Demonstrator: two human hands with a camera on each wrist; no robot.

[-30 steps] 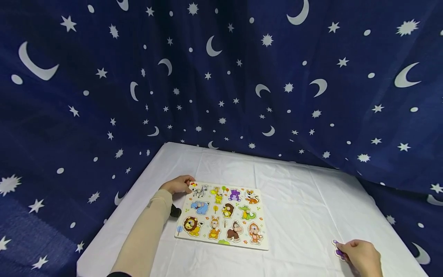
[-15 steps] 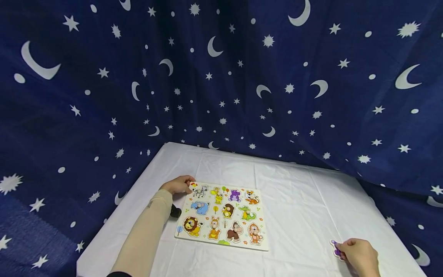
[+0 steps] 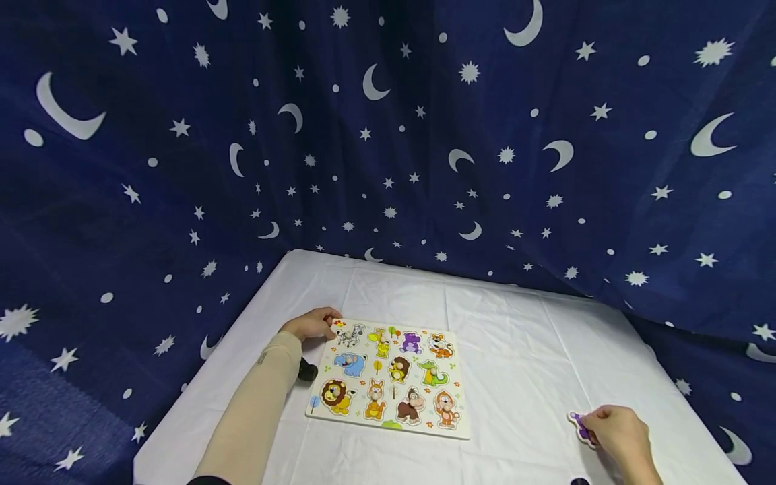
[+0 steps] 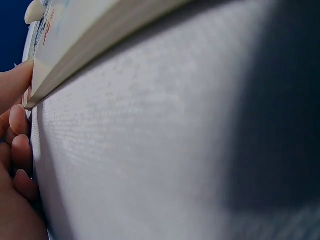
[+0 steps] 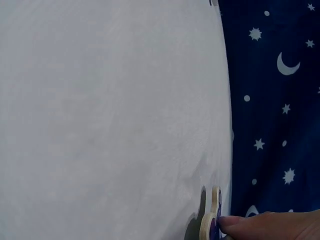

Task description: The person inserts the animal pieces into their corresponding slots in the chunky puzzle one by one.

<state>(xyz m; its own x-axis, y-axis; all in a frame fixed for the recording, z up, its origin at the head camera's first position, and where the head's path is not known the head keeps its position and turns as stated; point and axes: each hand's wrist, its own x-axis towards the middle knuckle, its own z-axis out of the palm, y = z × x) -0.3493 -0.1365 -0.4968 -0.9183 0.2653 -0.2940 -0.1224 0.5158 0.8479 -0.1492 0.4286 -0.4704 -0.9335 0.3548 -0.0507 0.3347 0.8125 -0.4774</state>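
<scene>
A wooden animal puzzle board [image 3: 421, 430] lies flat on the white cloth, with a lion, a giraffe, an elephant and other figures on it. My left hand [image 3: 310, 324] holds its far left corner; in the left wrist view the thumb [image 4: 16, 82] touches the corner and the other fingers curl below. Well to the right of the board, my right hand [image 3: 621, 434] pinches a purple puzzle piece [image 3: 580, 429]. The right wrist view shows that piece [image 5: 215, 201] edge-on, partly cut off, with the thumb [image 5: 270, 226] against it. A purple hippo shape [image 3: 411, 343] shows in the board's far row.
White cloth [image 3: 509, 343] covers the table. A dark blue curtain [image 3: 412, 195] with moons and stars surrounds it. A black object [image 3: 307, 370] sits under the left wrist, and another dark one [image 3: 579, 481] shows at the bottom edge.
My right hand has moved left and slightly away from me, with the purple puzzle piece in its fingers. The left hand and the board have stayed put.
</scene>
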